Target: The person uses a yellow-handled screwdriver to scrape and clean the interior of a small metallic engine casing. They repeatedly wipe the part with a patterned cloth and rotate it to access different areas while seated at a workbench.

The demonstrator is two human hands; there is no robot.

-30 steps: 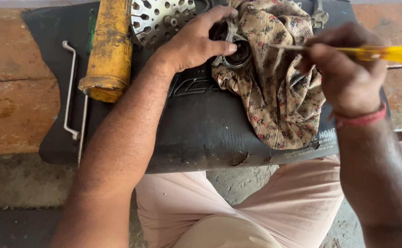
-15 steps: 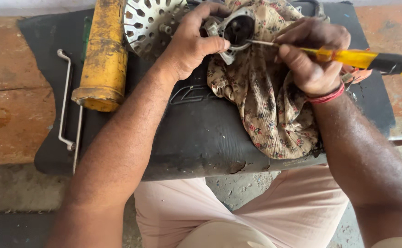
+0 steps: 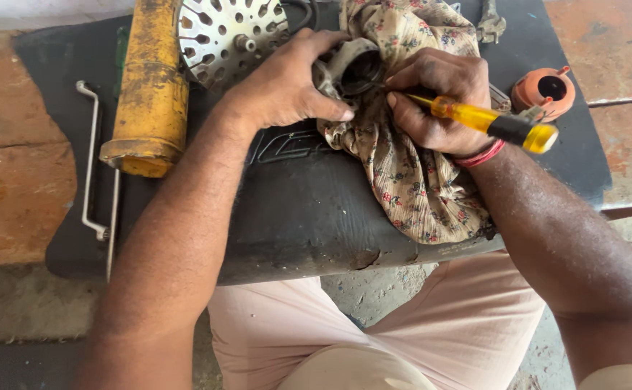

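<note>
Closest to the camera you get pale pink trousers (image 3: 345, 332), knees apart, with a black rubber mat (image 3: 301, 217) draped over the bench edge right above them. On that mat sits a floral rag (image 3: 417, 180), bunched up and hanging toward the lap. The right hand (image 3: 435, 101) is curled tight around a yellow-handled screwdriver (image 3: 489, 123), fingers wrapped on the handle near the shaft, tip poking toward a round metal housing (image 3: 352, 68) that rests on the rag. The left hand (image 3: 287, 83) is clamped over that housing from the left side, thumb pressed along the bottom, fingers over the top. Off to the left, a yellow cylinder (image 3: 150, 87) lies lengthwise, with a thin bent metal rod (image 3: 88, 159) beside it. Further back there's a perforated metal disc (image 3: 229, 32) just behind the left hand, an orange plastic cap (image 3: 547, 90) on the right, and a spanner (image 3: 491, 25) at the far edge.
</note>
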